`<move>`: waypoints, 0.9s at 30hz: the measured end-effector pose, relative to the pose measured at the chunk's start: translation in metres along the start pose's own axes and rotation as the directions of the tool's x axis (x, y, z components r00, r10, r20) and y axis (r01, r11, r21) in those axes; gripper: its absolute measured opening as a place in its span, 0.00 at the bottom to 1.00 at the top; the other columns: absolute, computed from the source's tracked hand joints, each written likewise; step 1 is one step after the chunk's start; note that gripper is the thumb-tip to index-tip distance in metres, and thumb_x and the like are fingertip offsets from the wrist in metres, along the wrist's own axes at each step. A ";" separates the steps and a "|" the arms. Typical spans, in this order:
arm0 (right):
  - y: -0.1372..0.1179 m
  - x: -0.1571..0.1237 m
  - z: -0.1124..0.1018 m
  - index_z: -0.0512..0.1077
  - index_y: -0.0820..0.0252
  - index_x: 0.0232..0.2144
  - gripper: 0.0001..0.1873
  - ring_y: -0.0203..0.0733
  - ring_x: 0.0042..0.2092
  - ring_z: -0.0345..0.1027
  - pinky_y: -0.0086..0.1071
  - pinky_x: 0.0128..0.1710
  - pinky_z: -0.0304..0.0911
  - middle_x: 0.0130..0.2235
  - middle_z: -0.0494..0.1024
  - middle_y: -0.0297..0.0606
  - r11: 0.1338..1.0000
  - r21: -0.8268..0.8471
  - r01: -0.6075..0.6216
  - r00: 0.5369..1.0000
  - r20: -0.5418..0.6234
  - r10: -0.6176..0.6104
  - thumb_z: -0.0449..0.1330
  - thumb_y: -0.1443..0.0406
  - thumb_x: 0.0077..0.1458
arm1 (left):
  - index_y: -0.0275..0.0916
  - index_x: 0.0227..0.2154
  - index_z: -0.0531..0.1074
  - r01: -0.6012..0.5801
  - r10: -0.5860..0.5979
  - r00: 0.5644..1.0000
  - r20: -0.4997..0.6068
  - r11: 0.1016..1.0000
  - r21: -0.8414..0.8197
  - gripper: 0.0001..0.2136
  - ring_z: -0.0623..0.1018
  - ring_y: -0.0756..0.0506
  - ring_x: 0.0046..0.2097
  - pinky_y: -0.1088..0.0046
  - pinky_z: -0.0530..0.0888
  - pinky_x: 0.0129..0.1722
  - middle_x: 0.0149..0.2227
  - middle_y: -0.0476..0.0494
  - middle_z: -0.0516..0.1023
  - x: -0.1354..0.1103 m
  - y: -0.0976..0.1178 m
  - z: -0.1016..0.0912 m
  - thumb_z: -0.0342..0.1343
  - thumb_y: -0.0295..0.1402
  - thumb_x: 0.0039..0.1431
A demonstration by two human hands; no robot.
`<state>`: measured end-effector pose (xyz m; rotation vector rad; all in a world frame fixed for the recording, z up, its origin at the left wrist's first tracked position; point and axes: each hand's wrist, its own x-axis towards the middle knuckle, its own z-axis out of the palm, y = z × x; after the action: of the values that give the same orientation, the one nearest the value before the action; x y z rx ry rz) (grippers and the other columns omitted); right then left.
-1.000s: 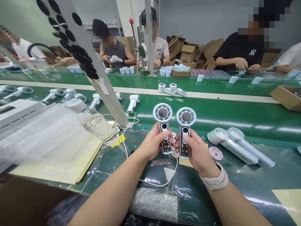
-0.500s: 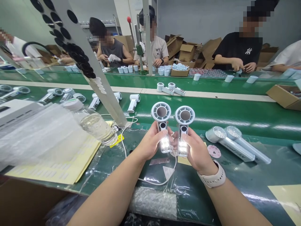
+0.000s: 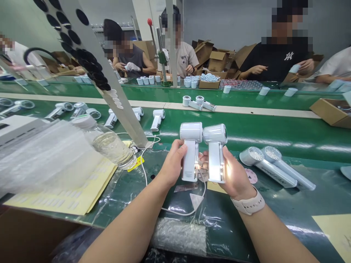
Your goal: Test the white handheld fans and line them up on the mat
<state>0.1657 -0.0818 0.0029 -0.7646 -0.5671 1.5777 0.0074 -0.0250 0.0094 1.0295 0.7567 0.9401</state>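
Note:
Two white handheld fans are held upright side by side over the green workbench (image 3: pixel 131 199). My left hand (image 3: pixel 173 162) is closed around the handle of the left handheld fan (image 3: pixel 190 157), thumb on its edge. Closed on the right handheld fan (image 3: pixel 216 157) is my right hand (image 3: pixel 236 175), with a pale watch on that wrist. Both fans show their plain sides, and their round heads nearly touch. Light glows between the handles and on my right palm. Beneath them a white cable (image 3: pixel 189 213) loops across the bench. Fingertips behind the handles are partly hidden.
Two more fans (image 3: pixel 270 170) lie to the right. A slanted metal post (image 3: pixel 120 106) with round stickers rises at left, beside a liquid-filled bottle (image 3: pixel 109 144) and yellow sheets (image 3: pixel 68 197). Beyond runs a green conveyor (image 3: pixel 246 126) with several fans; co-workers sit across it.
Both fans have turned in my hands: their ring-shaped fronts and lit panels faced me before, and now their sides do. Across the conveyor, the co-worker in black has spread their hands apart.

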 end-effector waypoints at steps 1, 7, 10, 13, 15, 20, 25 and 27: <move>0.000 0.000 0.001 0.78 0.59 0.36 0.23 0.45 0.34 0.77 0.39 0.37 0.75 0.35 0.83 0.41 1.000 0.027 -0.004 1.000 -0.012 0.004 0.63 0.45 0.55 | 0.43 0.39 0.60 0.006 -0.005 1.000 0.025 1.000 -0.017 0.20 0.79 0.44 0.29 0.66 0.75 0.29 0.31 0.47 0.79 -0.002 0.001 0.000 0.58 0.51 0.54; -0.001 -0.009 0.004 0.80 0.54 0.38 0.16 0.49 0.42 0.79 0.43 0.43 0.76 0.39 0.85 0.37 0.991 -0.031 0.127 0.992 -0.025 -0.127 0.67 0.51 0.53 | 0.44 0.42 0.60 -0.100 0.101 0.989 0.106 0.995 -0.011 0.19 0.79 0.44 0.28 0.69 0.74 0.27 0.31 0.48 0.80 -0.010 0.006 -0.002 0.58 0.49 0.56; -0.004 -0.010 0.004 0.80 0.54 0.39 0.14 0.50 0.43 0.78 0.44 0.45 0.74 0.40 0.85 0.38 0.981 -0.085 0.174 0.984 -0.034 -0.177 0.66 0.53 0.55 | 0.45 0.43 0.60 -0.119 0.122 0.983 0.139 0.992 -0.032 0.20 0.79 0.45 0.29 0.70 0.73 0.27 0.32 0.48 0.80 -0.010 0.006 -0.002 0.59 0.49 0.56; -0.007 -0.009 0.006 0.80 0.53 0.38 0.12 0.50 0.44 0.76 0.45 0.47 0.72 0.40 0.83 0.38 0.978 -0.086 0.191 0.977 -0.078 -0.198 0.62 0.55 0.57 | 0.44 0.42 0.63 -0.107 0.117 0.982 0.147 0.992 -0.071 0.21 0.80 0.45 0.31 0.70 0.74 0.30 0.32 0.48 0.80 -0.009 0.007 0.000 0.64 0.47 0.54; -0.009 -0.008 0.009 0.79 0.53 0.36 0.13 0.50 0.41 0.75 0.46 0.45 0.72 0.36 0.82 0.39 0.984 -0.062 0.168 0.981 -0.091 -0.174 0.57 0.55 0.58 | 0.42 0.43 0.65 -0.046 0.066 0.983 0.171 0.992 -0.121 0.24 0.80 0.45 0.33 0.70 0.75 0.33 0.32 0.48 0.79 -0.009 0.009 0.002 0.68 0.46 0.49; -0.012 -0.009 0.013 0.75 0.56 0.27 0.14 0.43 0.29 0.67 0.38 0.32 0.70 0.26 0.74 0.38 0.994 -0.014 0.107 0.988 -0.114 -0.107 0.54 0.56 0.55 | 0.36 0.42 0.71 0.155 -0.108 0.958 0.266 0.975 -0.162 0.29 0.77 0.49 0.30 0.72 0.74 0.32 0.29 0.50 0.74 -0.011 0.013 0.004 0.75 0.39 0.37; -0.011 -0.009 0.011 0.72 0.58 0.24 0.16 0.39 0.27 0.65 0.35 0.29 0.68 0.26 0.74 0.37 0.994 -0.016 0.113 0.991 -0.064 -0.113 0.54 0.54 0.55 | 0.35 0.37 0.72 0.146 -0.104 0.968 0.227 0.973 -0.177 0.20 0.75 0.50 0.29 0.74 0.72 0.30 0.30 0.47 0.75 -0.007 0.010 0.002 0.70 0.42 0.46; -0.010 -0.008 0.010 0.72 0.57 0.26 0.16 0.39 0.27 0.66 0.35 0.29 0.67 0.27 0.75 0.38 0.993 -0.002 0.116 0.990 -0.077 -0.116 0.54 0.54 0.56 | 0.35 0.37 0.71 0.135 -0.087 0.971 0.224 0.969 -0.207 0.19 0.76 0.48 0.31 0.72 0.73 0.31 0.32 0.45 0.76 -0.006 0.009 0.002 0.66 0.44 0.49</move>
<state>0.1652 -0.0876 0.0188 -0.7735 -0.5434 1.4352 0.0043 -0.0290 0.0194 0.8662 0.5120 0.7821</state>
